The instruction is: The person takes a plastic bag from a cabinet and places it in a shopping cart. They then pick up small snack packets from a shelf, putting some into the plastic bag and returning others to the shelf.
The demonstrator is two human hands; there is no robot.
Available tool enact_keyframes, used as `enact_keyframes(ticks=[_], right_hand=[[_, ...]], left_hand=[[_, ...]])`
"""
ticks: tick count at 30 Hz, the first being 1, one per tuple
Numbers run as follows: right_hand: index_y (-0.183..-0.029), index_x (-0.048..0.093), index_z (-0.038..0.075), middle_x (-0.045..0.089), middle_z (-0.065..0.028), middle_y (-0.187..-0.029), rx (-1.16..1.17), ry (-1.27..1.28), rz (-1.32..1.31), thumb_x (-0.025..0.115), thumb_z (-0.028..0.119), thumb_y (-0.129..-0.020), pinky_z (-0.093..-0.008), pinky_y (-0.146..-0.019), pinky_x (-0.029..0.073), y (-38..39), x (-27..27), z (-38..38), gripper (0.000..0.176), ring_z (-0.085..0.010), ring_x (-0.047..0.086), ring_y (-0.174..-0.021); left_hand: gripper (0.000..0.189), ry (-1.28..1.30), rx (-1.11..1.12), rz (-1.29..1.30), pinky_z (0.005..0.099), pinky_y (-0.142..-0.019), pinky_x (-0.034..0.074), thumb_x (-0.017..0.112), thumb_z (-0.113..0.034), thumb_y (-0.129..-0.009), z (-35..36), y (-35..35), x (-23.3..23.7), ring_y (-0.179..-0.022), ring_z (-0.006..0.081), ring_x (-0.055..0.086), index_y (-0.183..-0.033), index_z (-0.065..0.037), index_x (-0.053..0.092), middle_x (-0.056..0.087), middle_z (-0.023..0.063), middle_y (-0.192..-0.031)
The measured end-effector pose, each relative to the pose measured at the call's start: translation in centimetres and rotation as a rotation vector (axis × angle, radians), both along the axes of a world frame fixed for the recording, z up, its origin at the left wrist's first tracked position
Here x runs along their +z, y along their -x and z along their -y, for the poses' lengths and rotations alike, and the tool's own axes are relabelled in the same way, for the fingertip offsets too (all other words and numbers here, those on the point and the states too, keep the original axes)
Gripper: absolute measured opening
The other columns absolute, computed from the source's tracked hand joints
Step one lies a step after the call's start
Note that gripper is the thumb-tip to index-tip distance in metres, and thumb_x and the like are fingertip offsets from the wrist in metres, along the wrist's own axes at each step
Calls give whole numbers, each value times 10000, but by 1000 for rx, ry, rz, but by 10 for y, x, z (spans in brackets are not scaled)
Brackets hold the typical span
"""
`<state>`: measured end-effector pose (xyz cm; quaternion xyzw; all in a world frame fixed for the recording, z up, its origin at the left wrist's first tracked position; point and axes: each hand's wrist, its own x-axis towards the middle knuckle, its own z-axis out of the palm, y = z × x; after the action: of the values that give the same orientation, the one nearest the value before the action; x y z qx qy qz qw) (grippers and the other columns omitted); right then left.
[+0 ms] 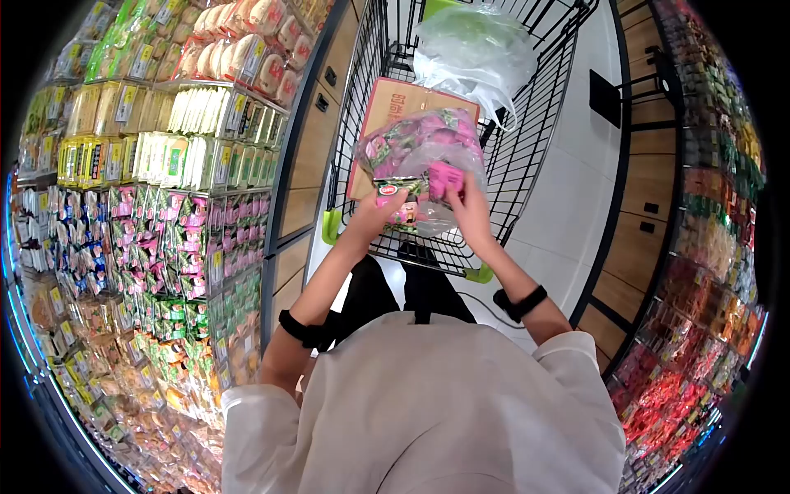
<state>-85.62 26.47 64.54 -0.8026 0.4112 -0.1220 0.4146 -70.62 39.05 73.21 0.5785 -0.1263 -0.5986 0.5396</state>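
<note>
My left hand (378,217) is closed on a small pink-and-black snack packet (407,216), held at the near side of a clear plastic bag. Pink snack packets fill this clear bag (387,140), which rests over a cardboard box (403,96) in the shopping cart (539,136). At the bag's right side, the fingers of my right hand (471,216) grip a bright pink packet (445,176). The bag's loose plastic hangs between my two hands. My right fingertips are partly hidden by the packet.
Farther inside the cart lies a translucent white plastic bag (473,58). On the left, a shelf display (177,156) holds many packaged snacks, including pink packets (156,235). Wooden cabinets (642,210) and more packaged goods (712,272) line the right, beyond a tiled floor (568,198).
</note>
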Motion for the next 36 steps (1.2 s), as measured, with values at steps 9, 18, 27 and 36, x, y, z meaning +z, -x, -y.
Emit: enact_keyframes(ticks=[9,18,27,36], right_hand=[[-1131,444,52,643,-72,-976,-200,-884,464,596,49,-843,-234,-773,458,24,58,-17,326,-122,606,-874],[-1093,566,54,605,-105,-913,-32,78,259,655,3,-759,-300,-705,476,-32,104,-73,349,-204,605,-788],[-1001,605,2,580,-97,-992,484,245,588,634,-9,-769,-289,-706,458,-90,118,-142,234,-220,548,-825],[-1067,566,-16,621,-10,-878,408,-726,290,655,73,-827,-181,-658,416,-160,122,-200,271,-34,527,-774]], left_hand=[[409,72,189,254,287,-951,369,502,-189,-911,-20,3,-18,-1110,157,498,-1282,-31,431,551,108,-1179],[257,111,-22,303,266,-928,365,502,-179,-921,-58,-14,0,-1061,116,510,-1110,-36,604,606,25,-1083],[377,383,497,-106,262,-769,459,353,-315,-993,-123,-42,26,-930,104,569,-1164,-20,514,589,42,-1057],[387,104,511,323,247,-601,395,432,-397,-959,-216,-82,-1,-674,54,451,-824,-60,566,532,-39,-734]])
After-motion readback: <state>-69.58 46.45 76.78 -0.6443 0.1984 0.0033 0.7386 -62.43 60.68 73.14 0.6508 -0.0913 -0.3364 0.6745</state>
